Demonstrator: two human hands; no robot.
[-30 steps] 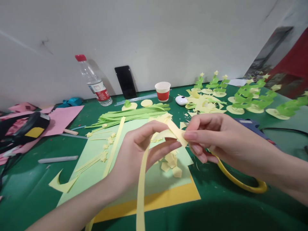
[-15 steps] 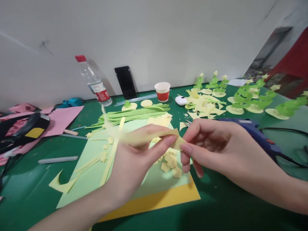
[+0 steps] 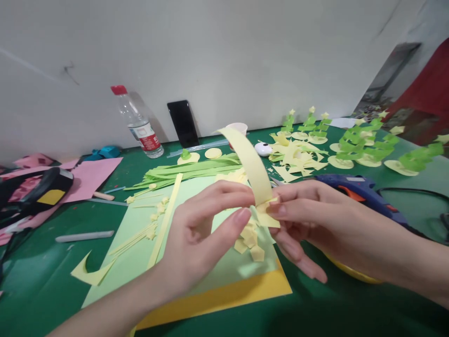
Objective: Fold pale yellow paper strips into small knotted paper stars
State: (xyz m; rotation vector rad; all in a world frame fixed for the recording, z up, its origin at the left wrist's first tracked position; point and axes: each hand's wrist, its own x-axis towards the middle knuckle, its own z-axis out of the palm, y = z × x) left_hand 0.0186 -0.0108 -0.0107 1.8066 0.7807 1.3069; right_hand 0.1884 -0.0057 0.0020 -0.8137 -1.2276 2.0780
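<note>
My right hand [image 3: 312,210] pinches a pale yellow paper strip [image 3: 250,161] between thumb and fingers. The strip has a folded knot at its lower end, and its long tail arches up and to the left. Close beside the knot is my left hand [image 3: 201,229], thumb and forefinger apart with nothing between them; its fingertips come near the strip, though whether they touch it I cannot tell. Under the hands, several small yellow paper pentagons [image 3: 257,253] lie on a light green sheet [image 3: 210,276].
Folded stars [image 3: 150,231] and a flat yellow strip [image 3: 164,222] lie on the sheet's left. Behind are green strips [image 3: 196,167], a bottle [image 3: 143,128], a phone [image 3: 183,122] and a cup [image 3: 238,126]. A blue glue gun [image 3: 358,185] and green paper plants [image 3: 372,145] are at right.
My left hand has let go of the strip and moved slightly away. The strip's tail has swung from over my left hand to upright, now held by my right hand.
</note>
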